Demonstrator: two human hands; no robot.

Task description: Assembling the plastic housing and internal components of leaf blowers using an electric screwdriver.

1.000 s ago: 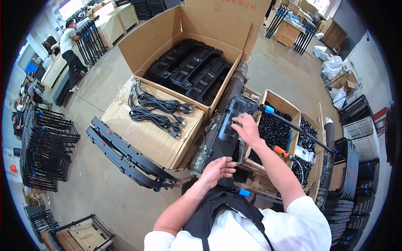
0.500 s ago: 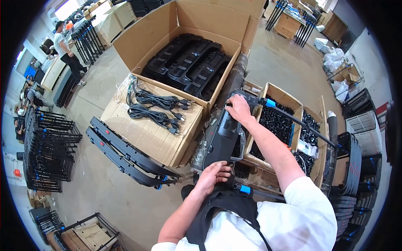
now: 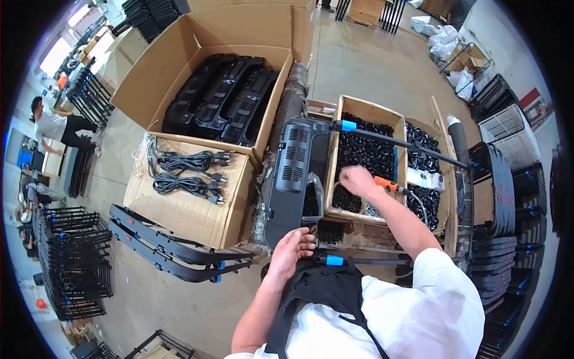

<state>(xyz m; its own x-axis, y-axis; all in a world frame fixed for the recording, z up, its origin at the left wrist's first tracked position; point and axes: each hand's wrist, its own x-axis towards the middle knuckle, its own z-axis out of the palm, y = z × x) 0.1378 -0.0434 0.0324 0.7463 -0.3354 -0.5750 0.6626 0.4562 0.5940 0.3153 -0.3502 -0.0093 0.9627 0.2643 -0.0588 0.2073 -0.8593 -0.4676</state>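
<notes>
A long black plastic housing with slotted vents lies lengthwise in front of me, joined to a black frame bar with a blue sleeve. Beside the housing's near end is my left hand, fingers loosely apart and holding nothing visible. My right hand hovers over the near part of a wooden parts box, just above small dark parts. Its fingers point down and are blurred, so their grip is hidden. Close to it, an orange-handled powered screwdriver lies across the divider.
A big carton of black moulded covers stands at the far left. Coiled black power cords rest on a smaller carton. Curved black frames lean beside it. Stacked panels stand right; another person is far left.
My right hand has left the housing's far end and moved right to the parts box. The housing now shows its vented face upward. My left hand stays near its lower end; the view has shifted.
</notes>
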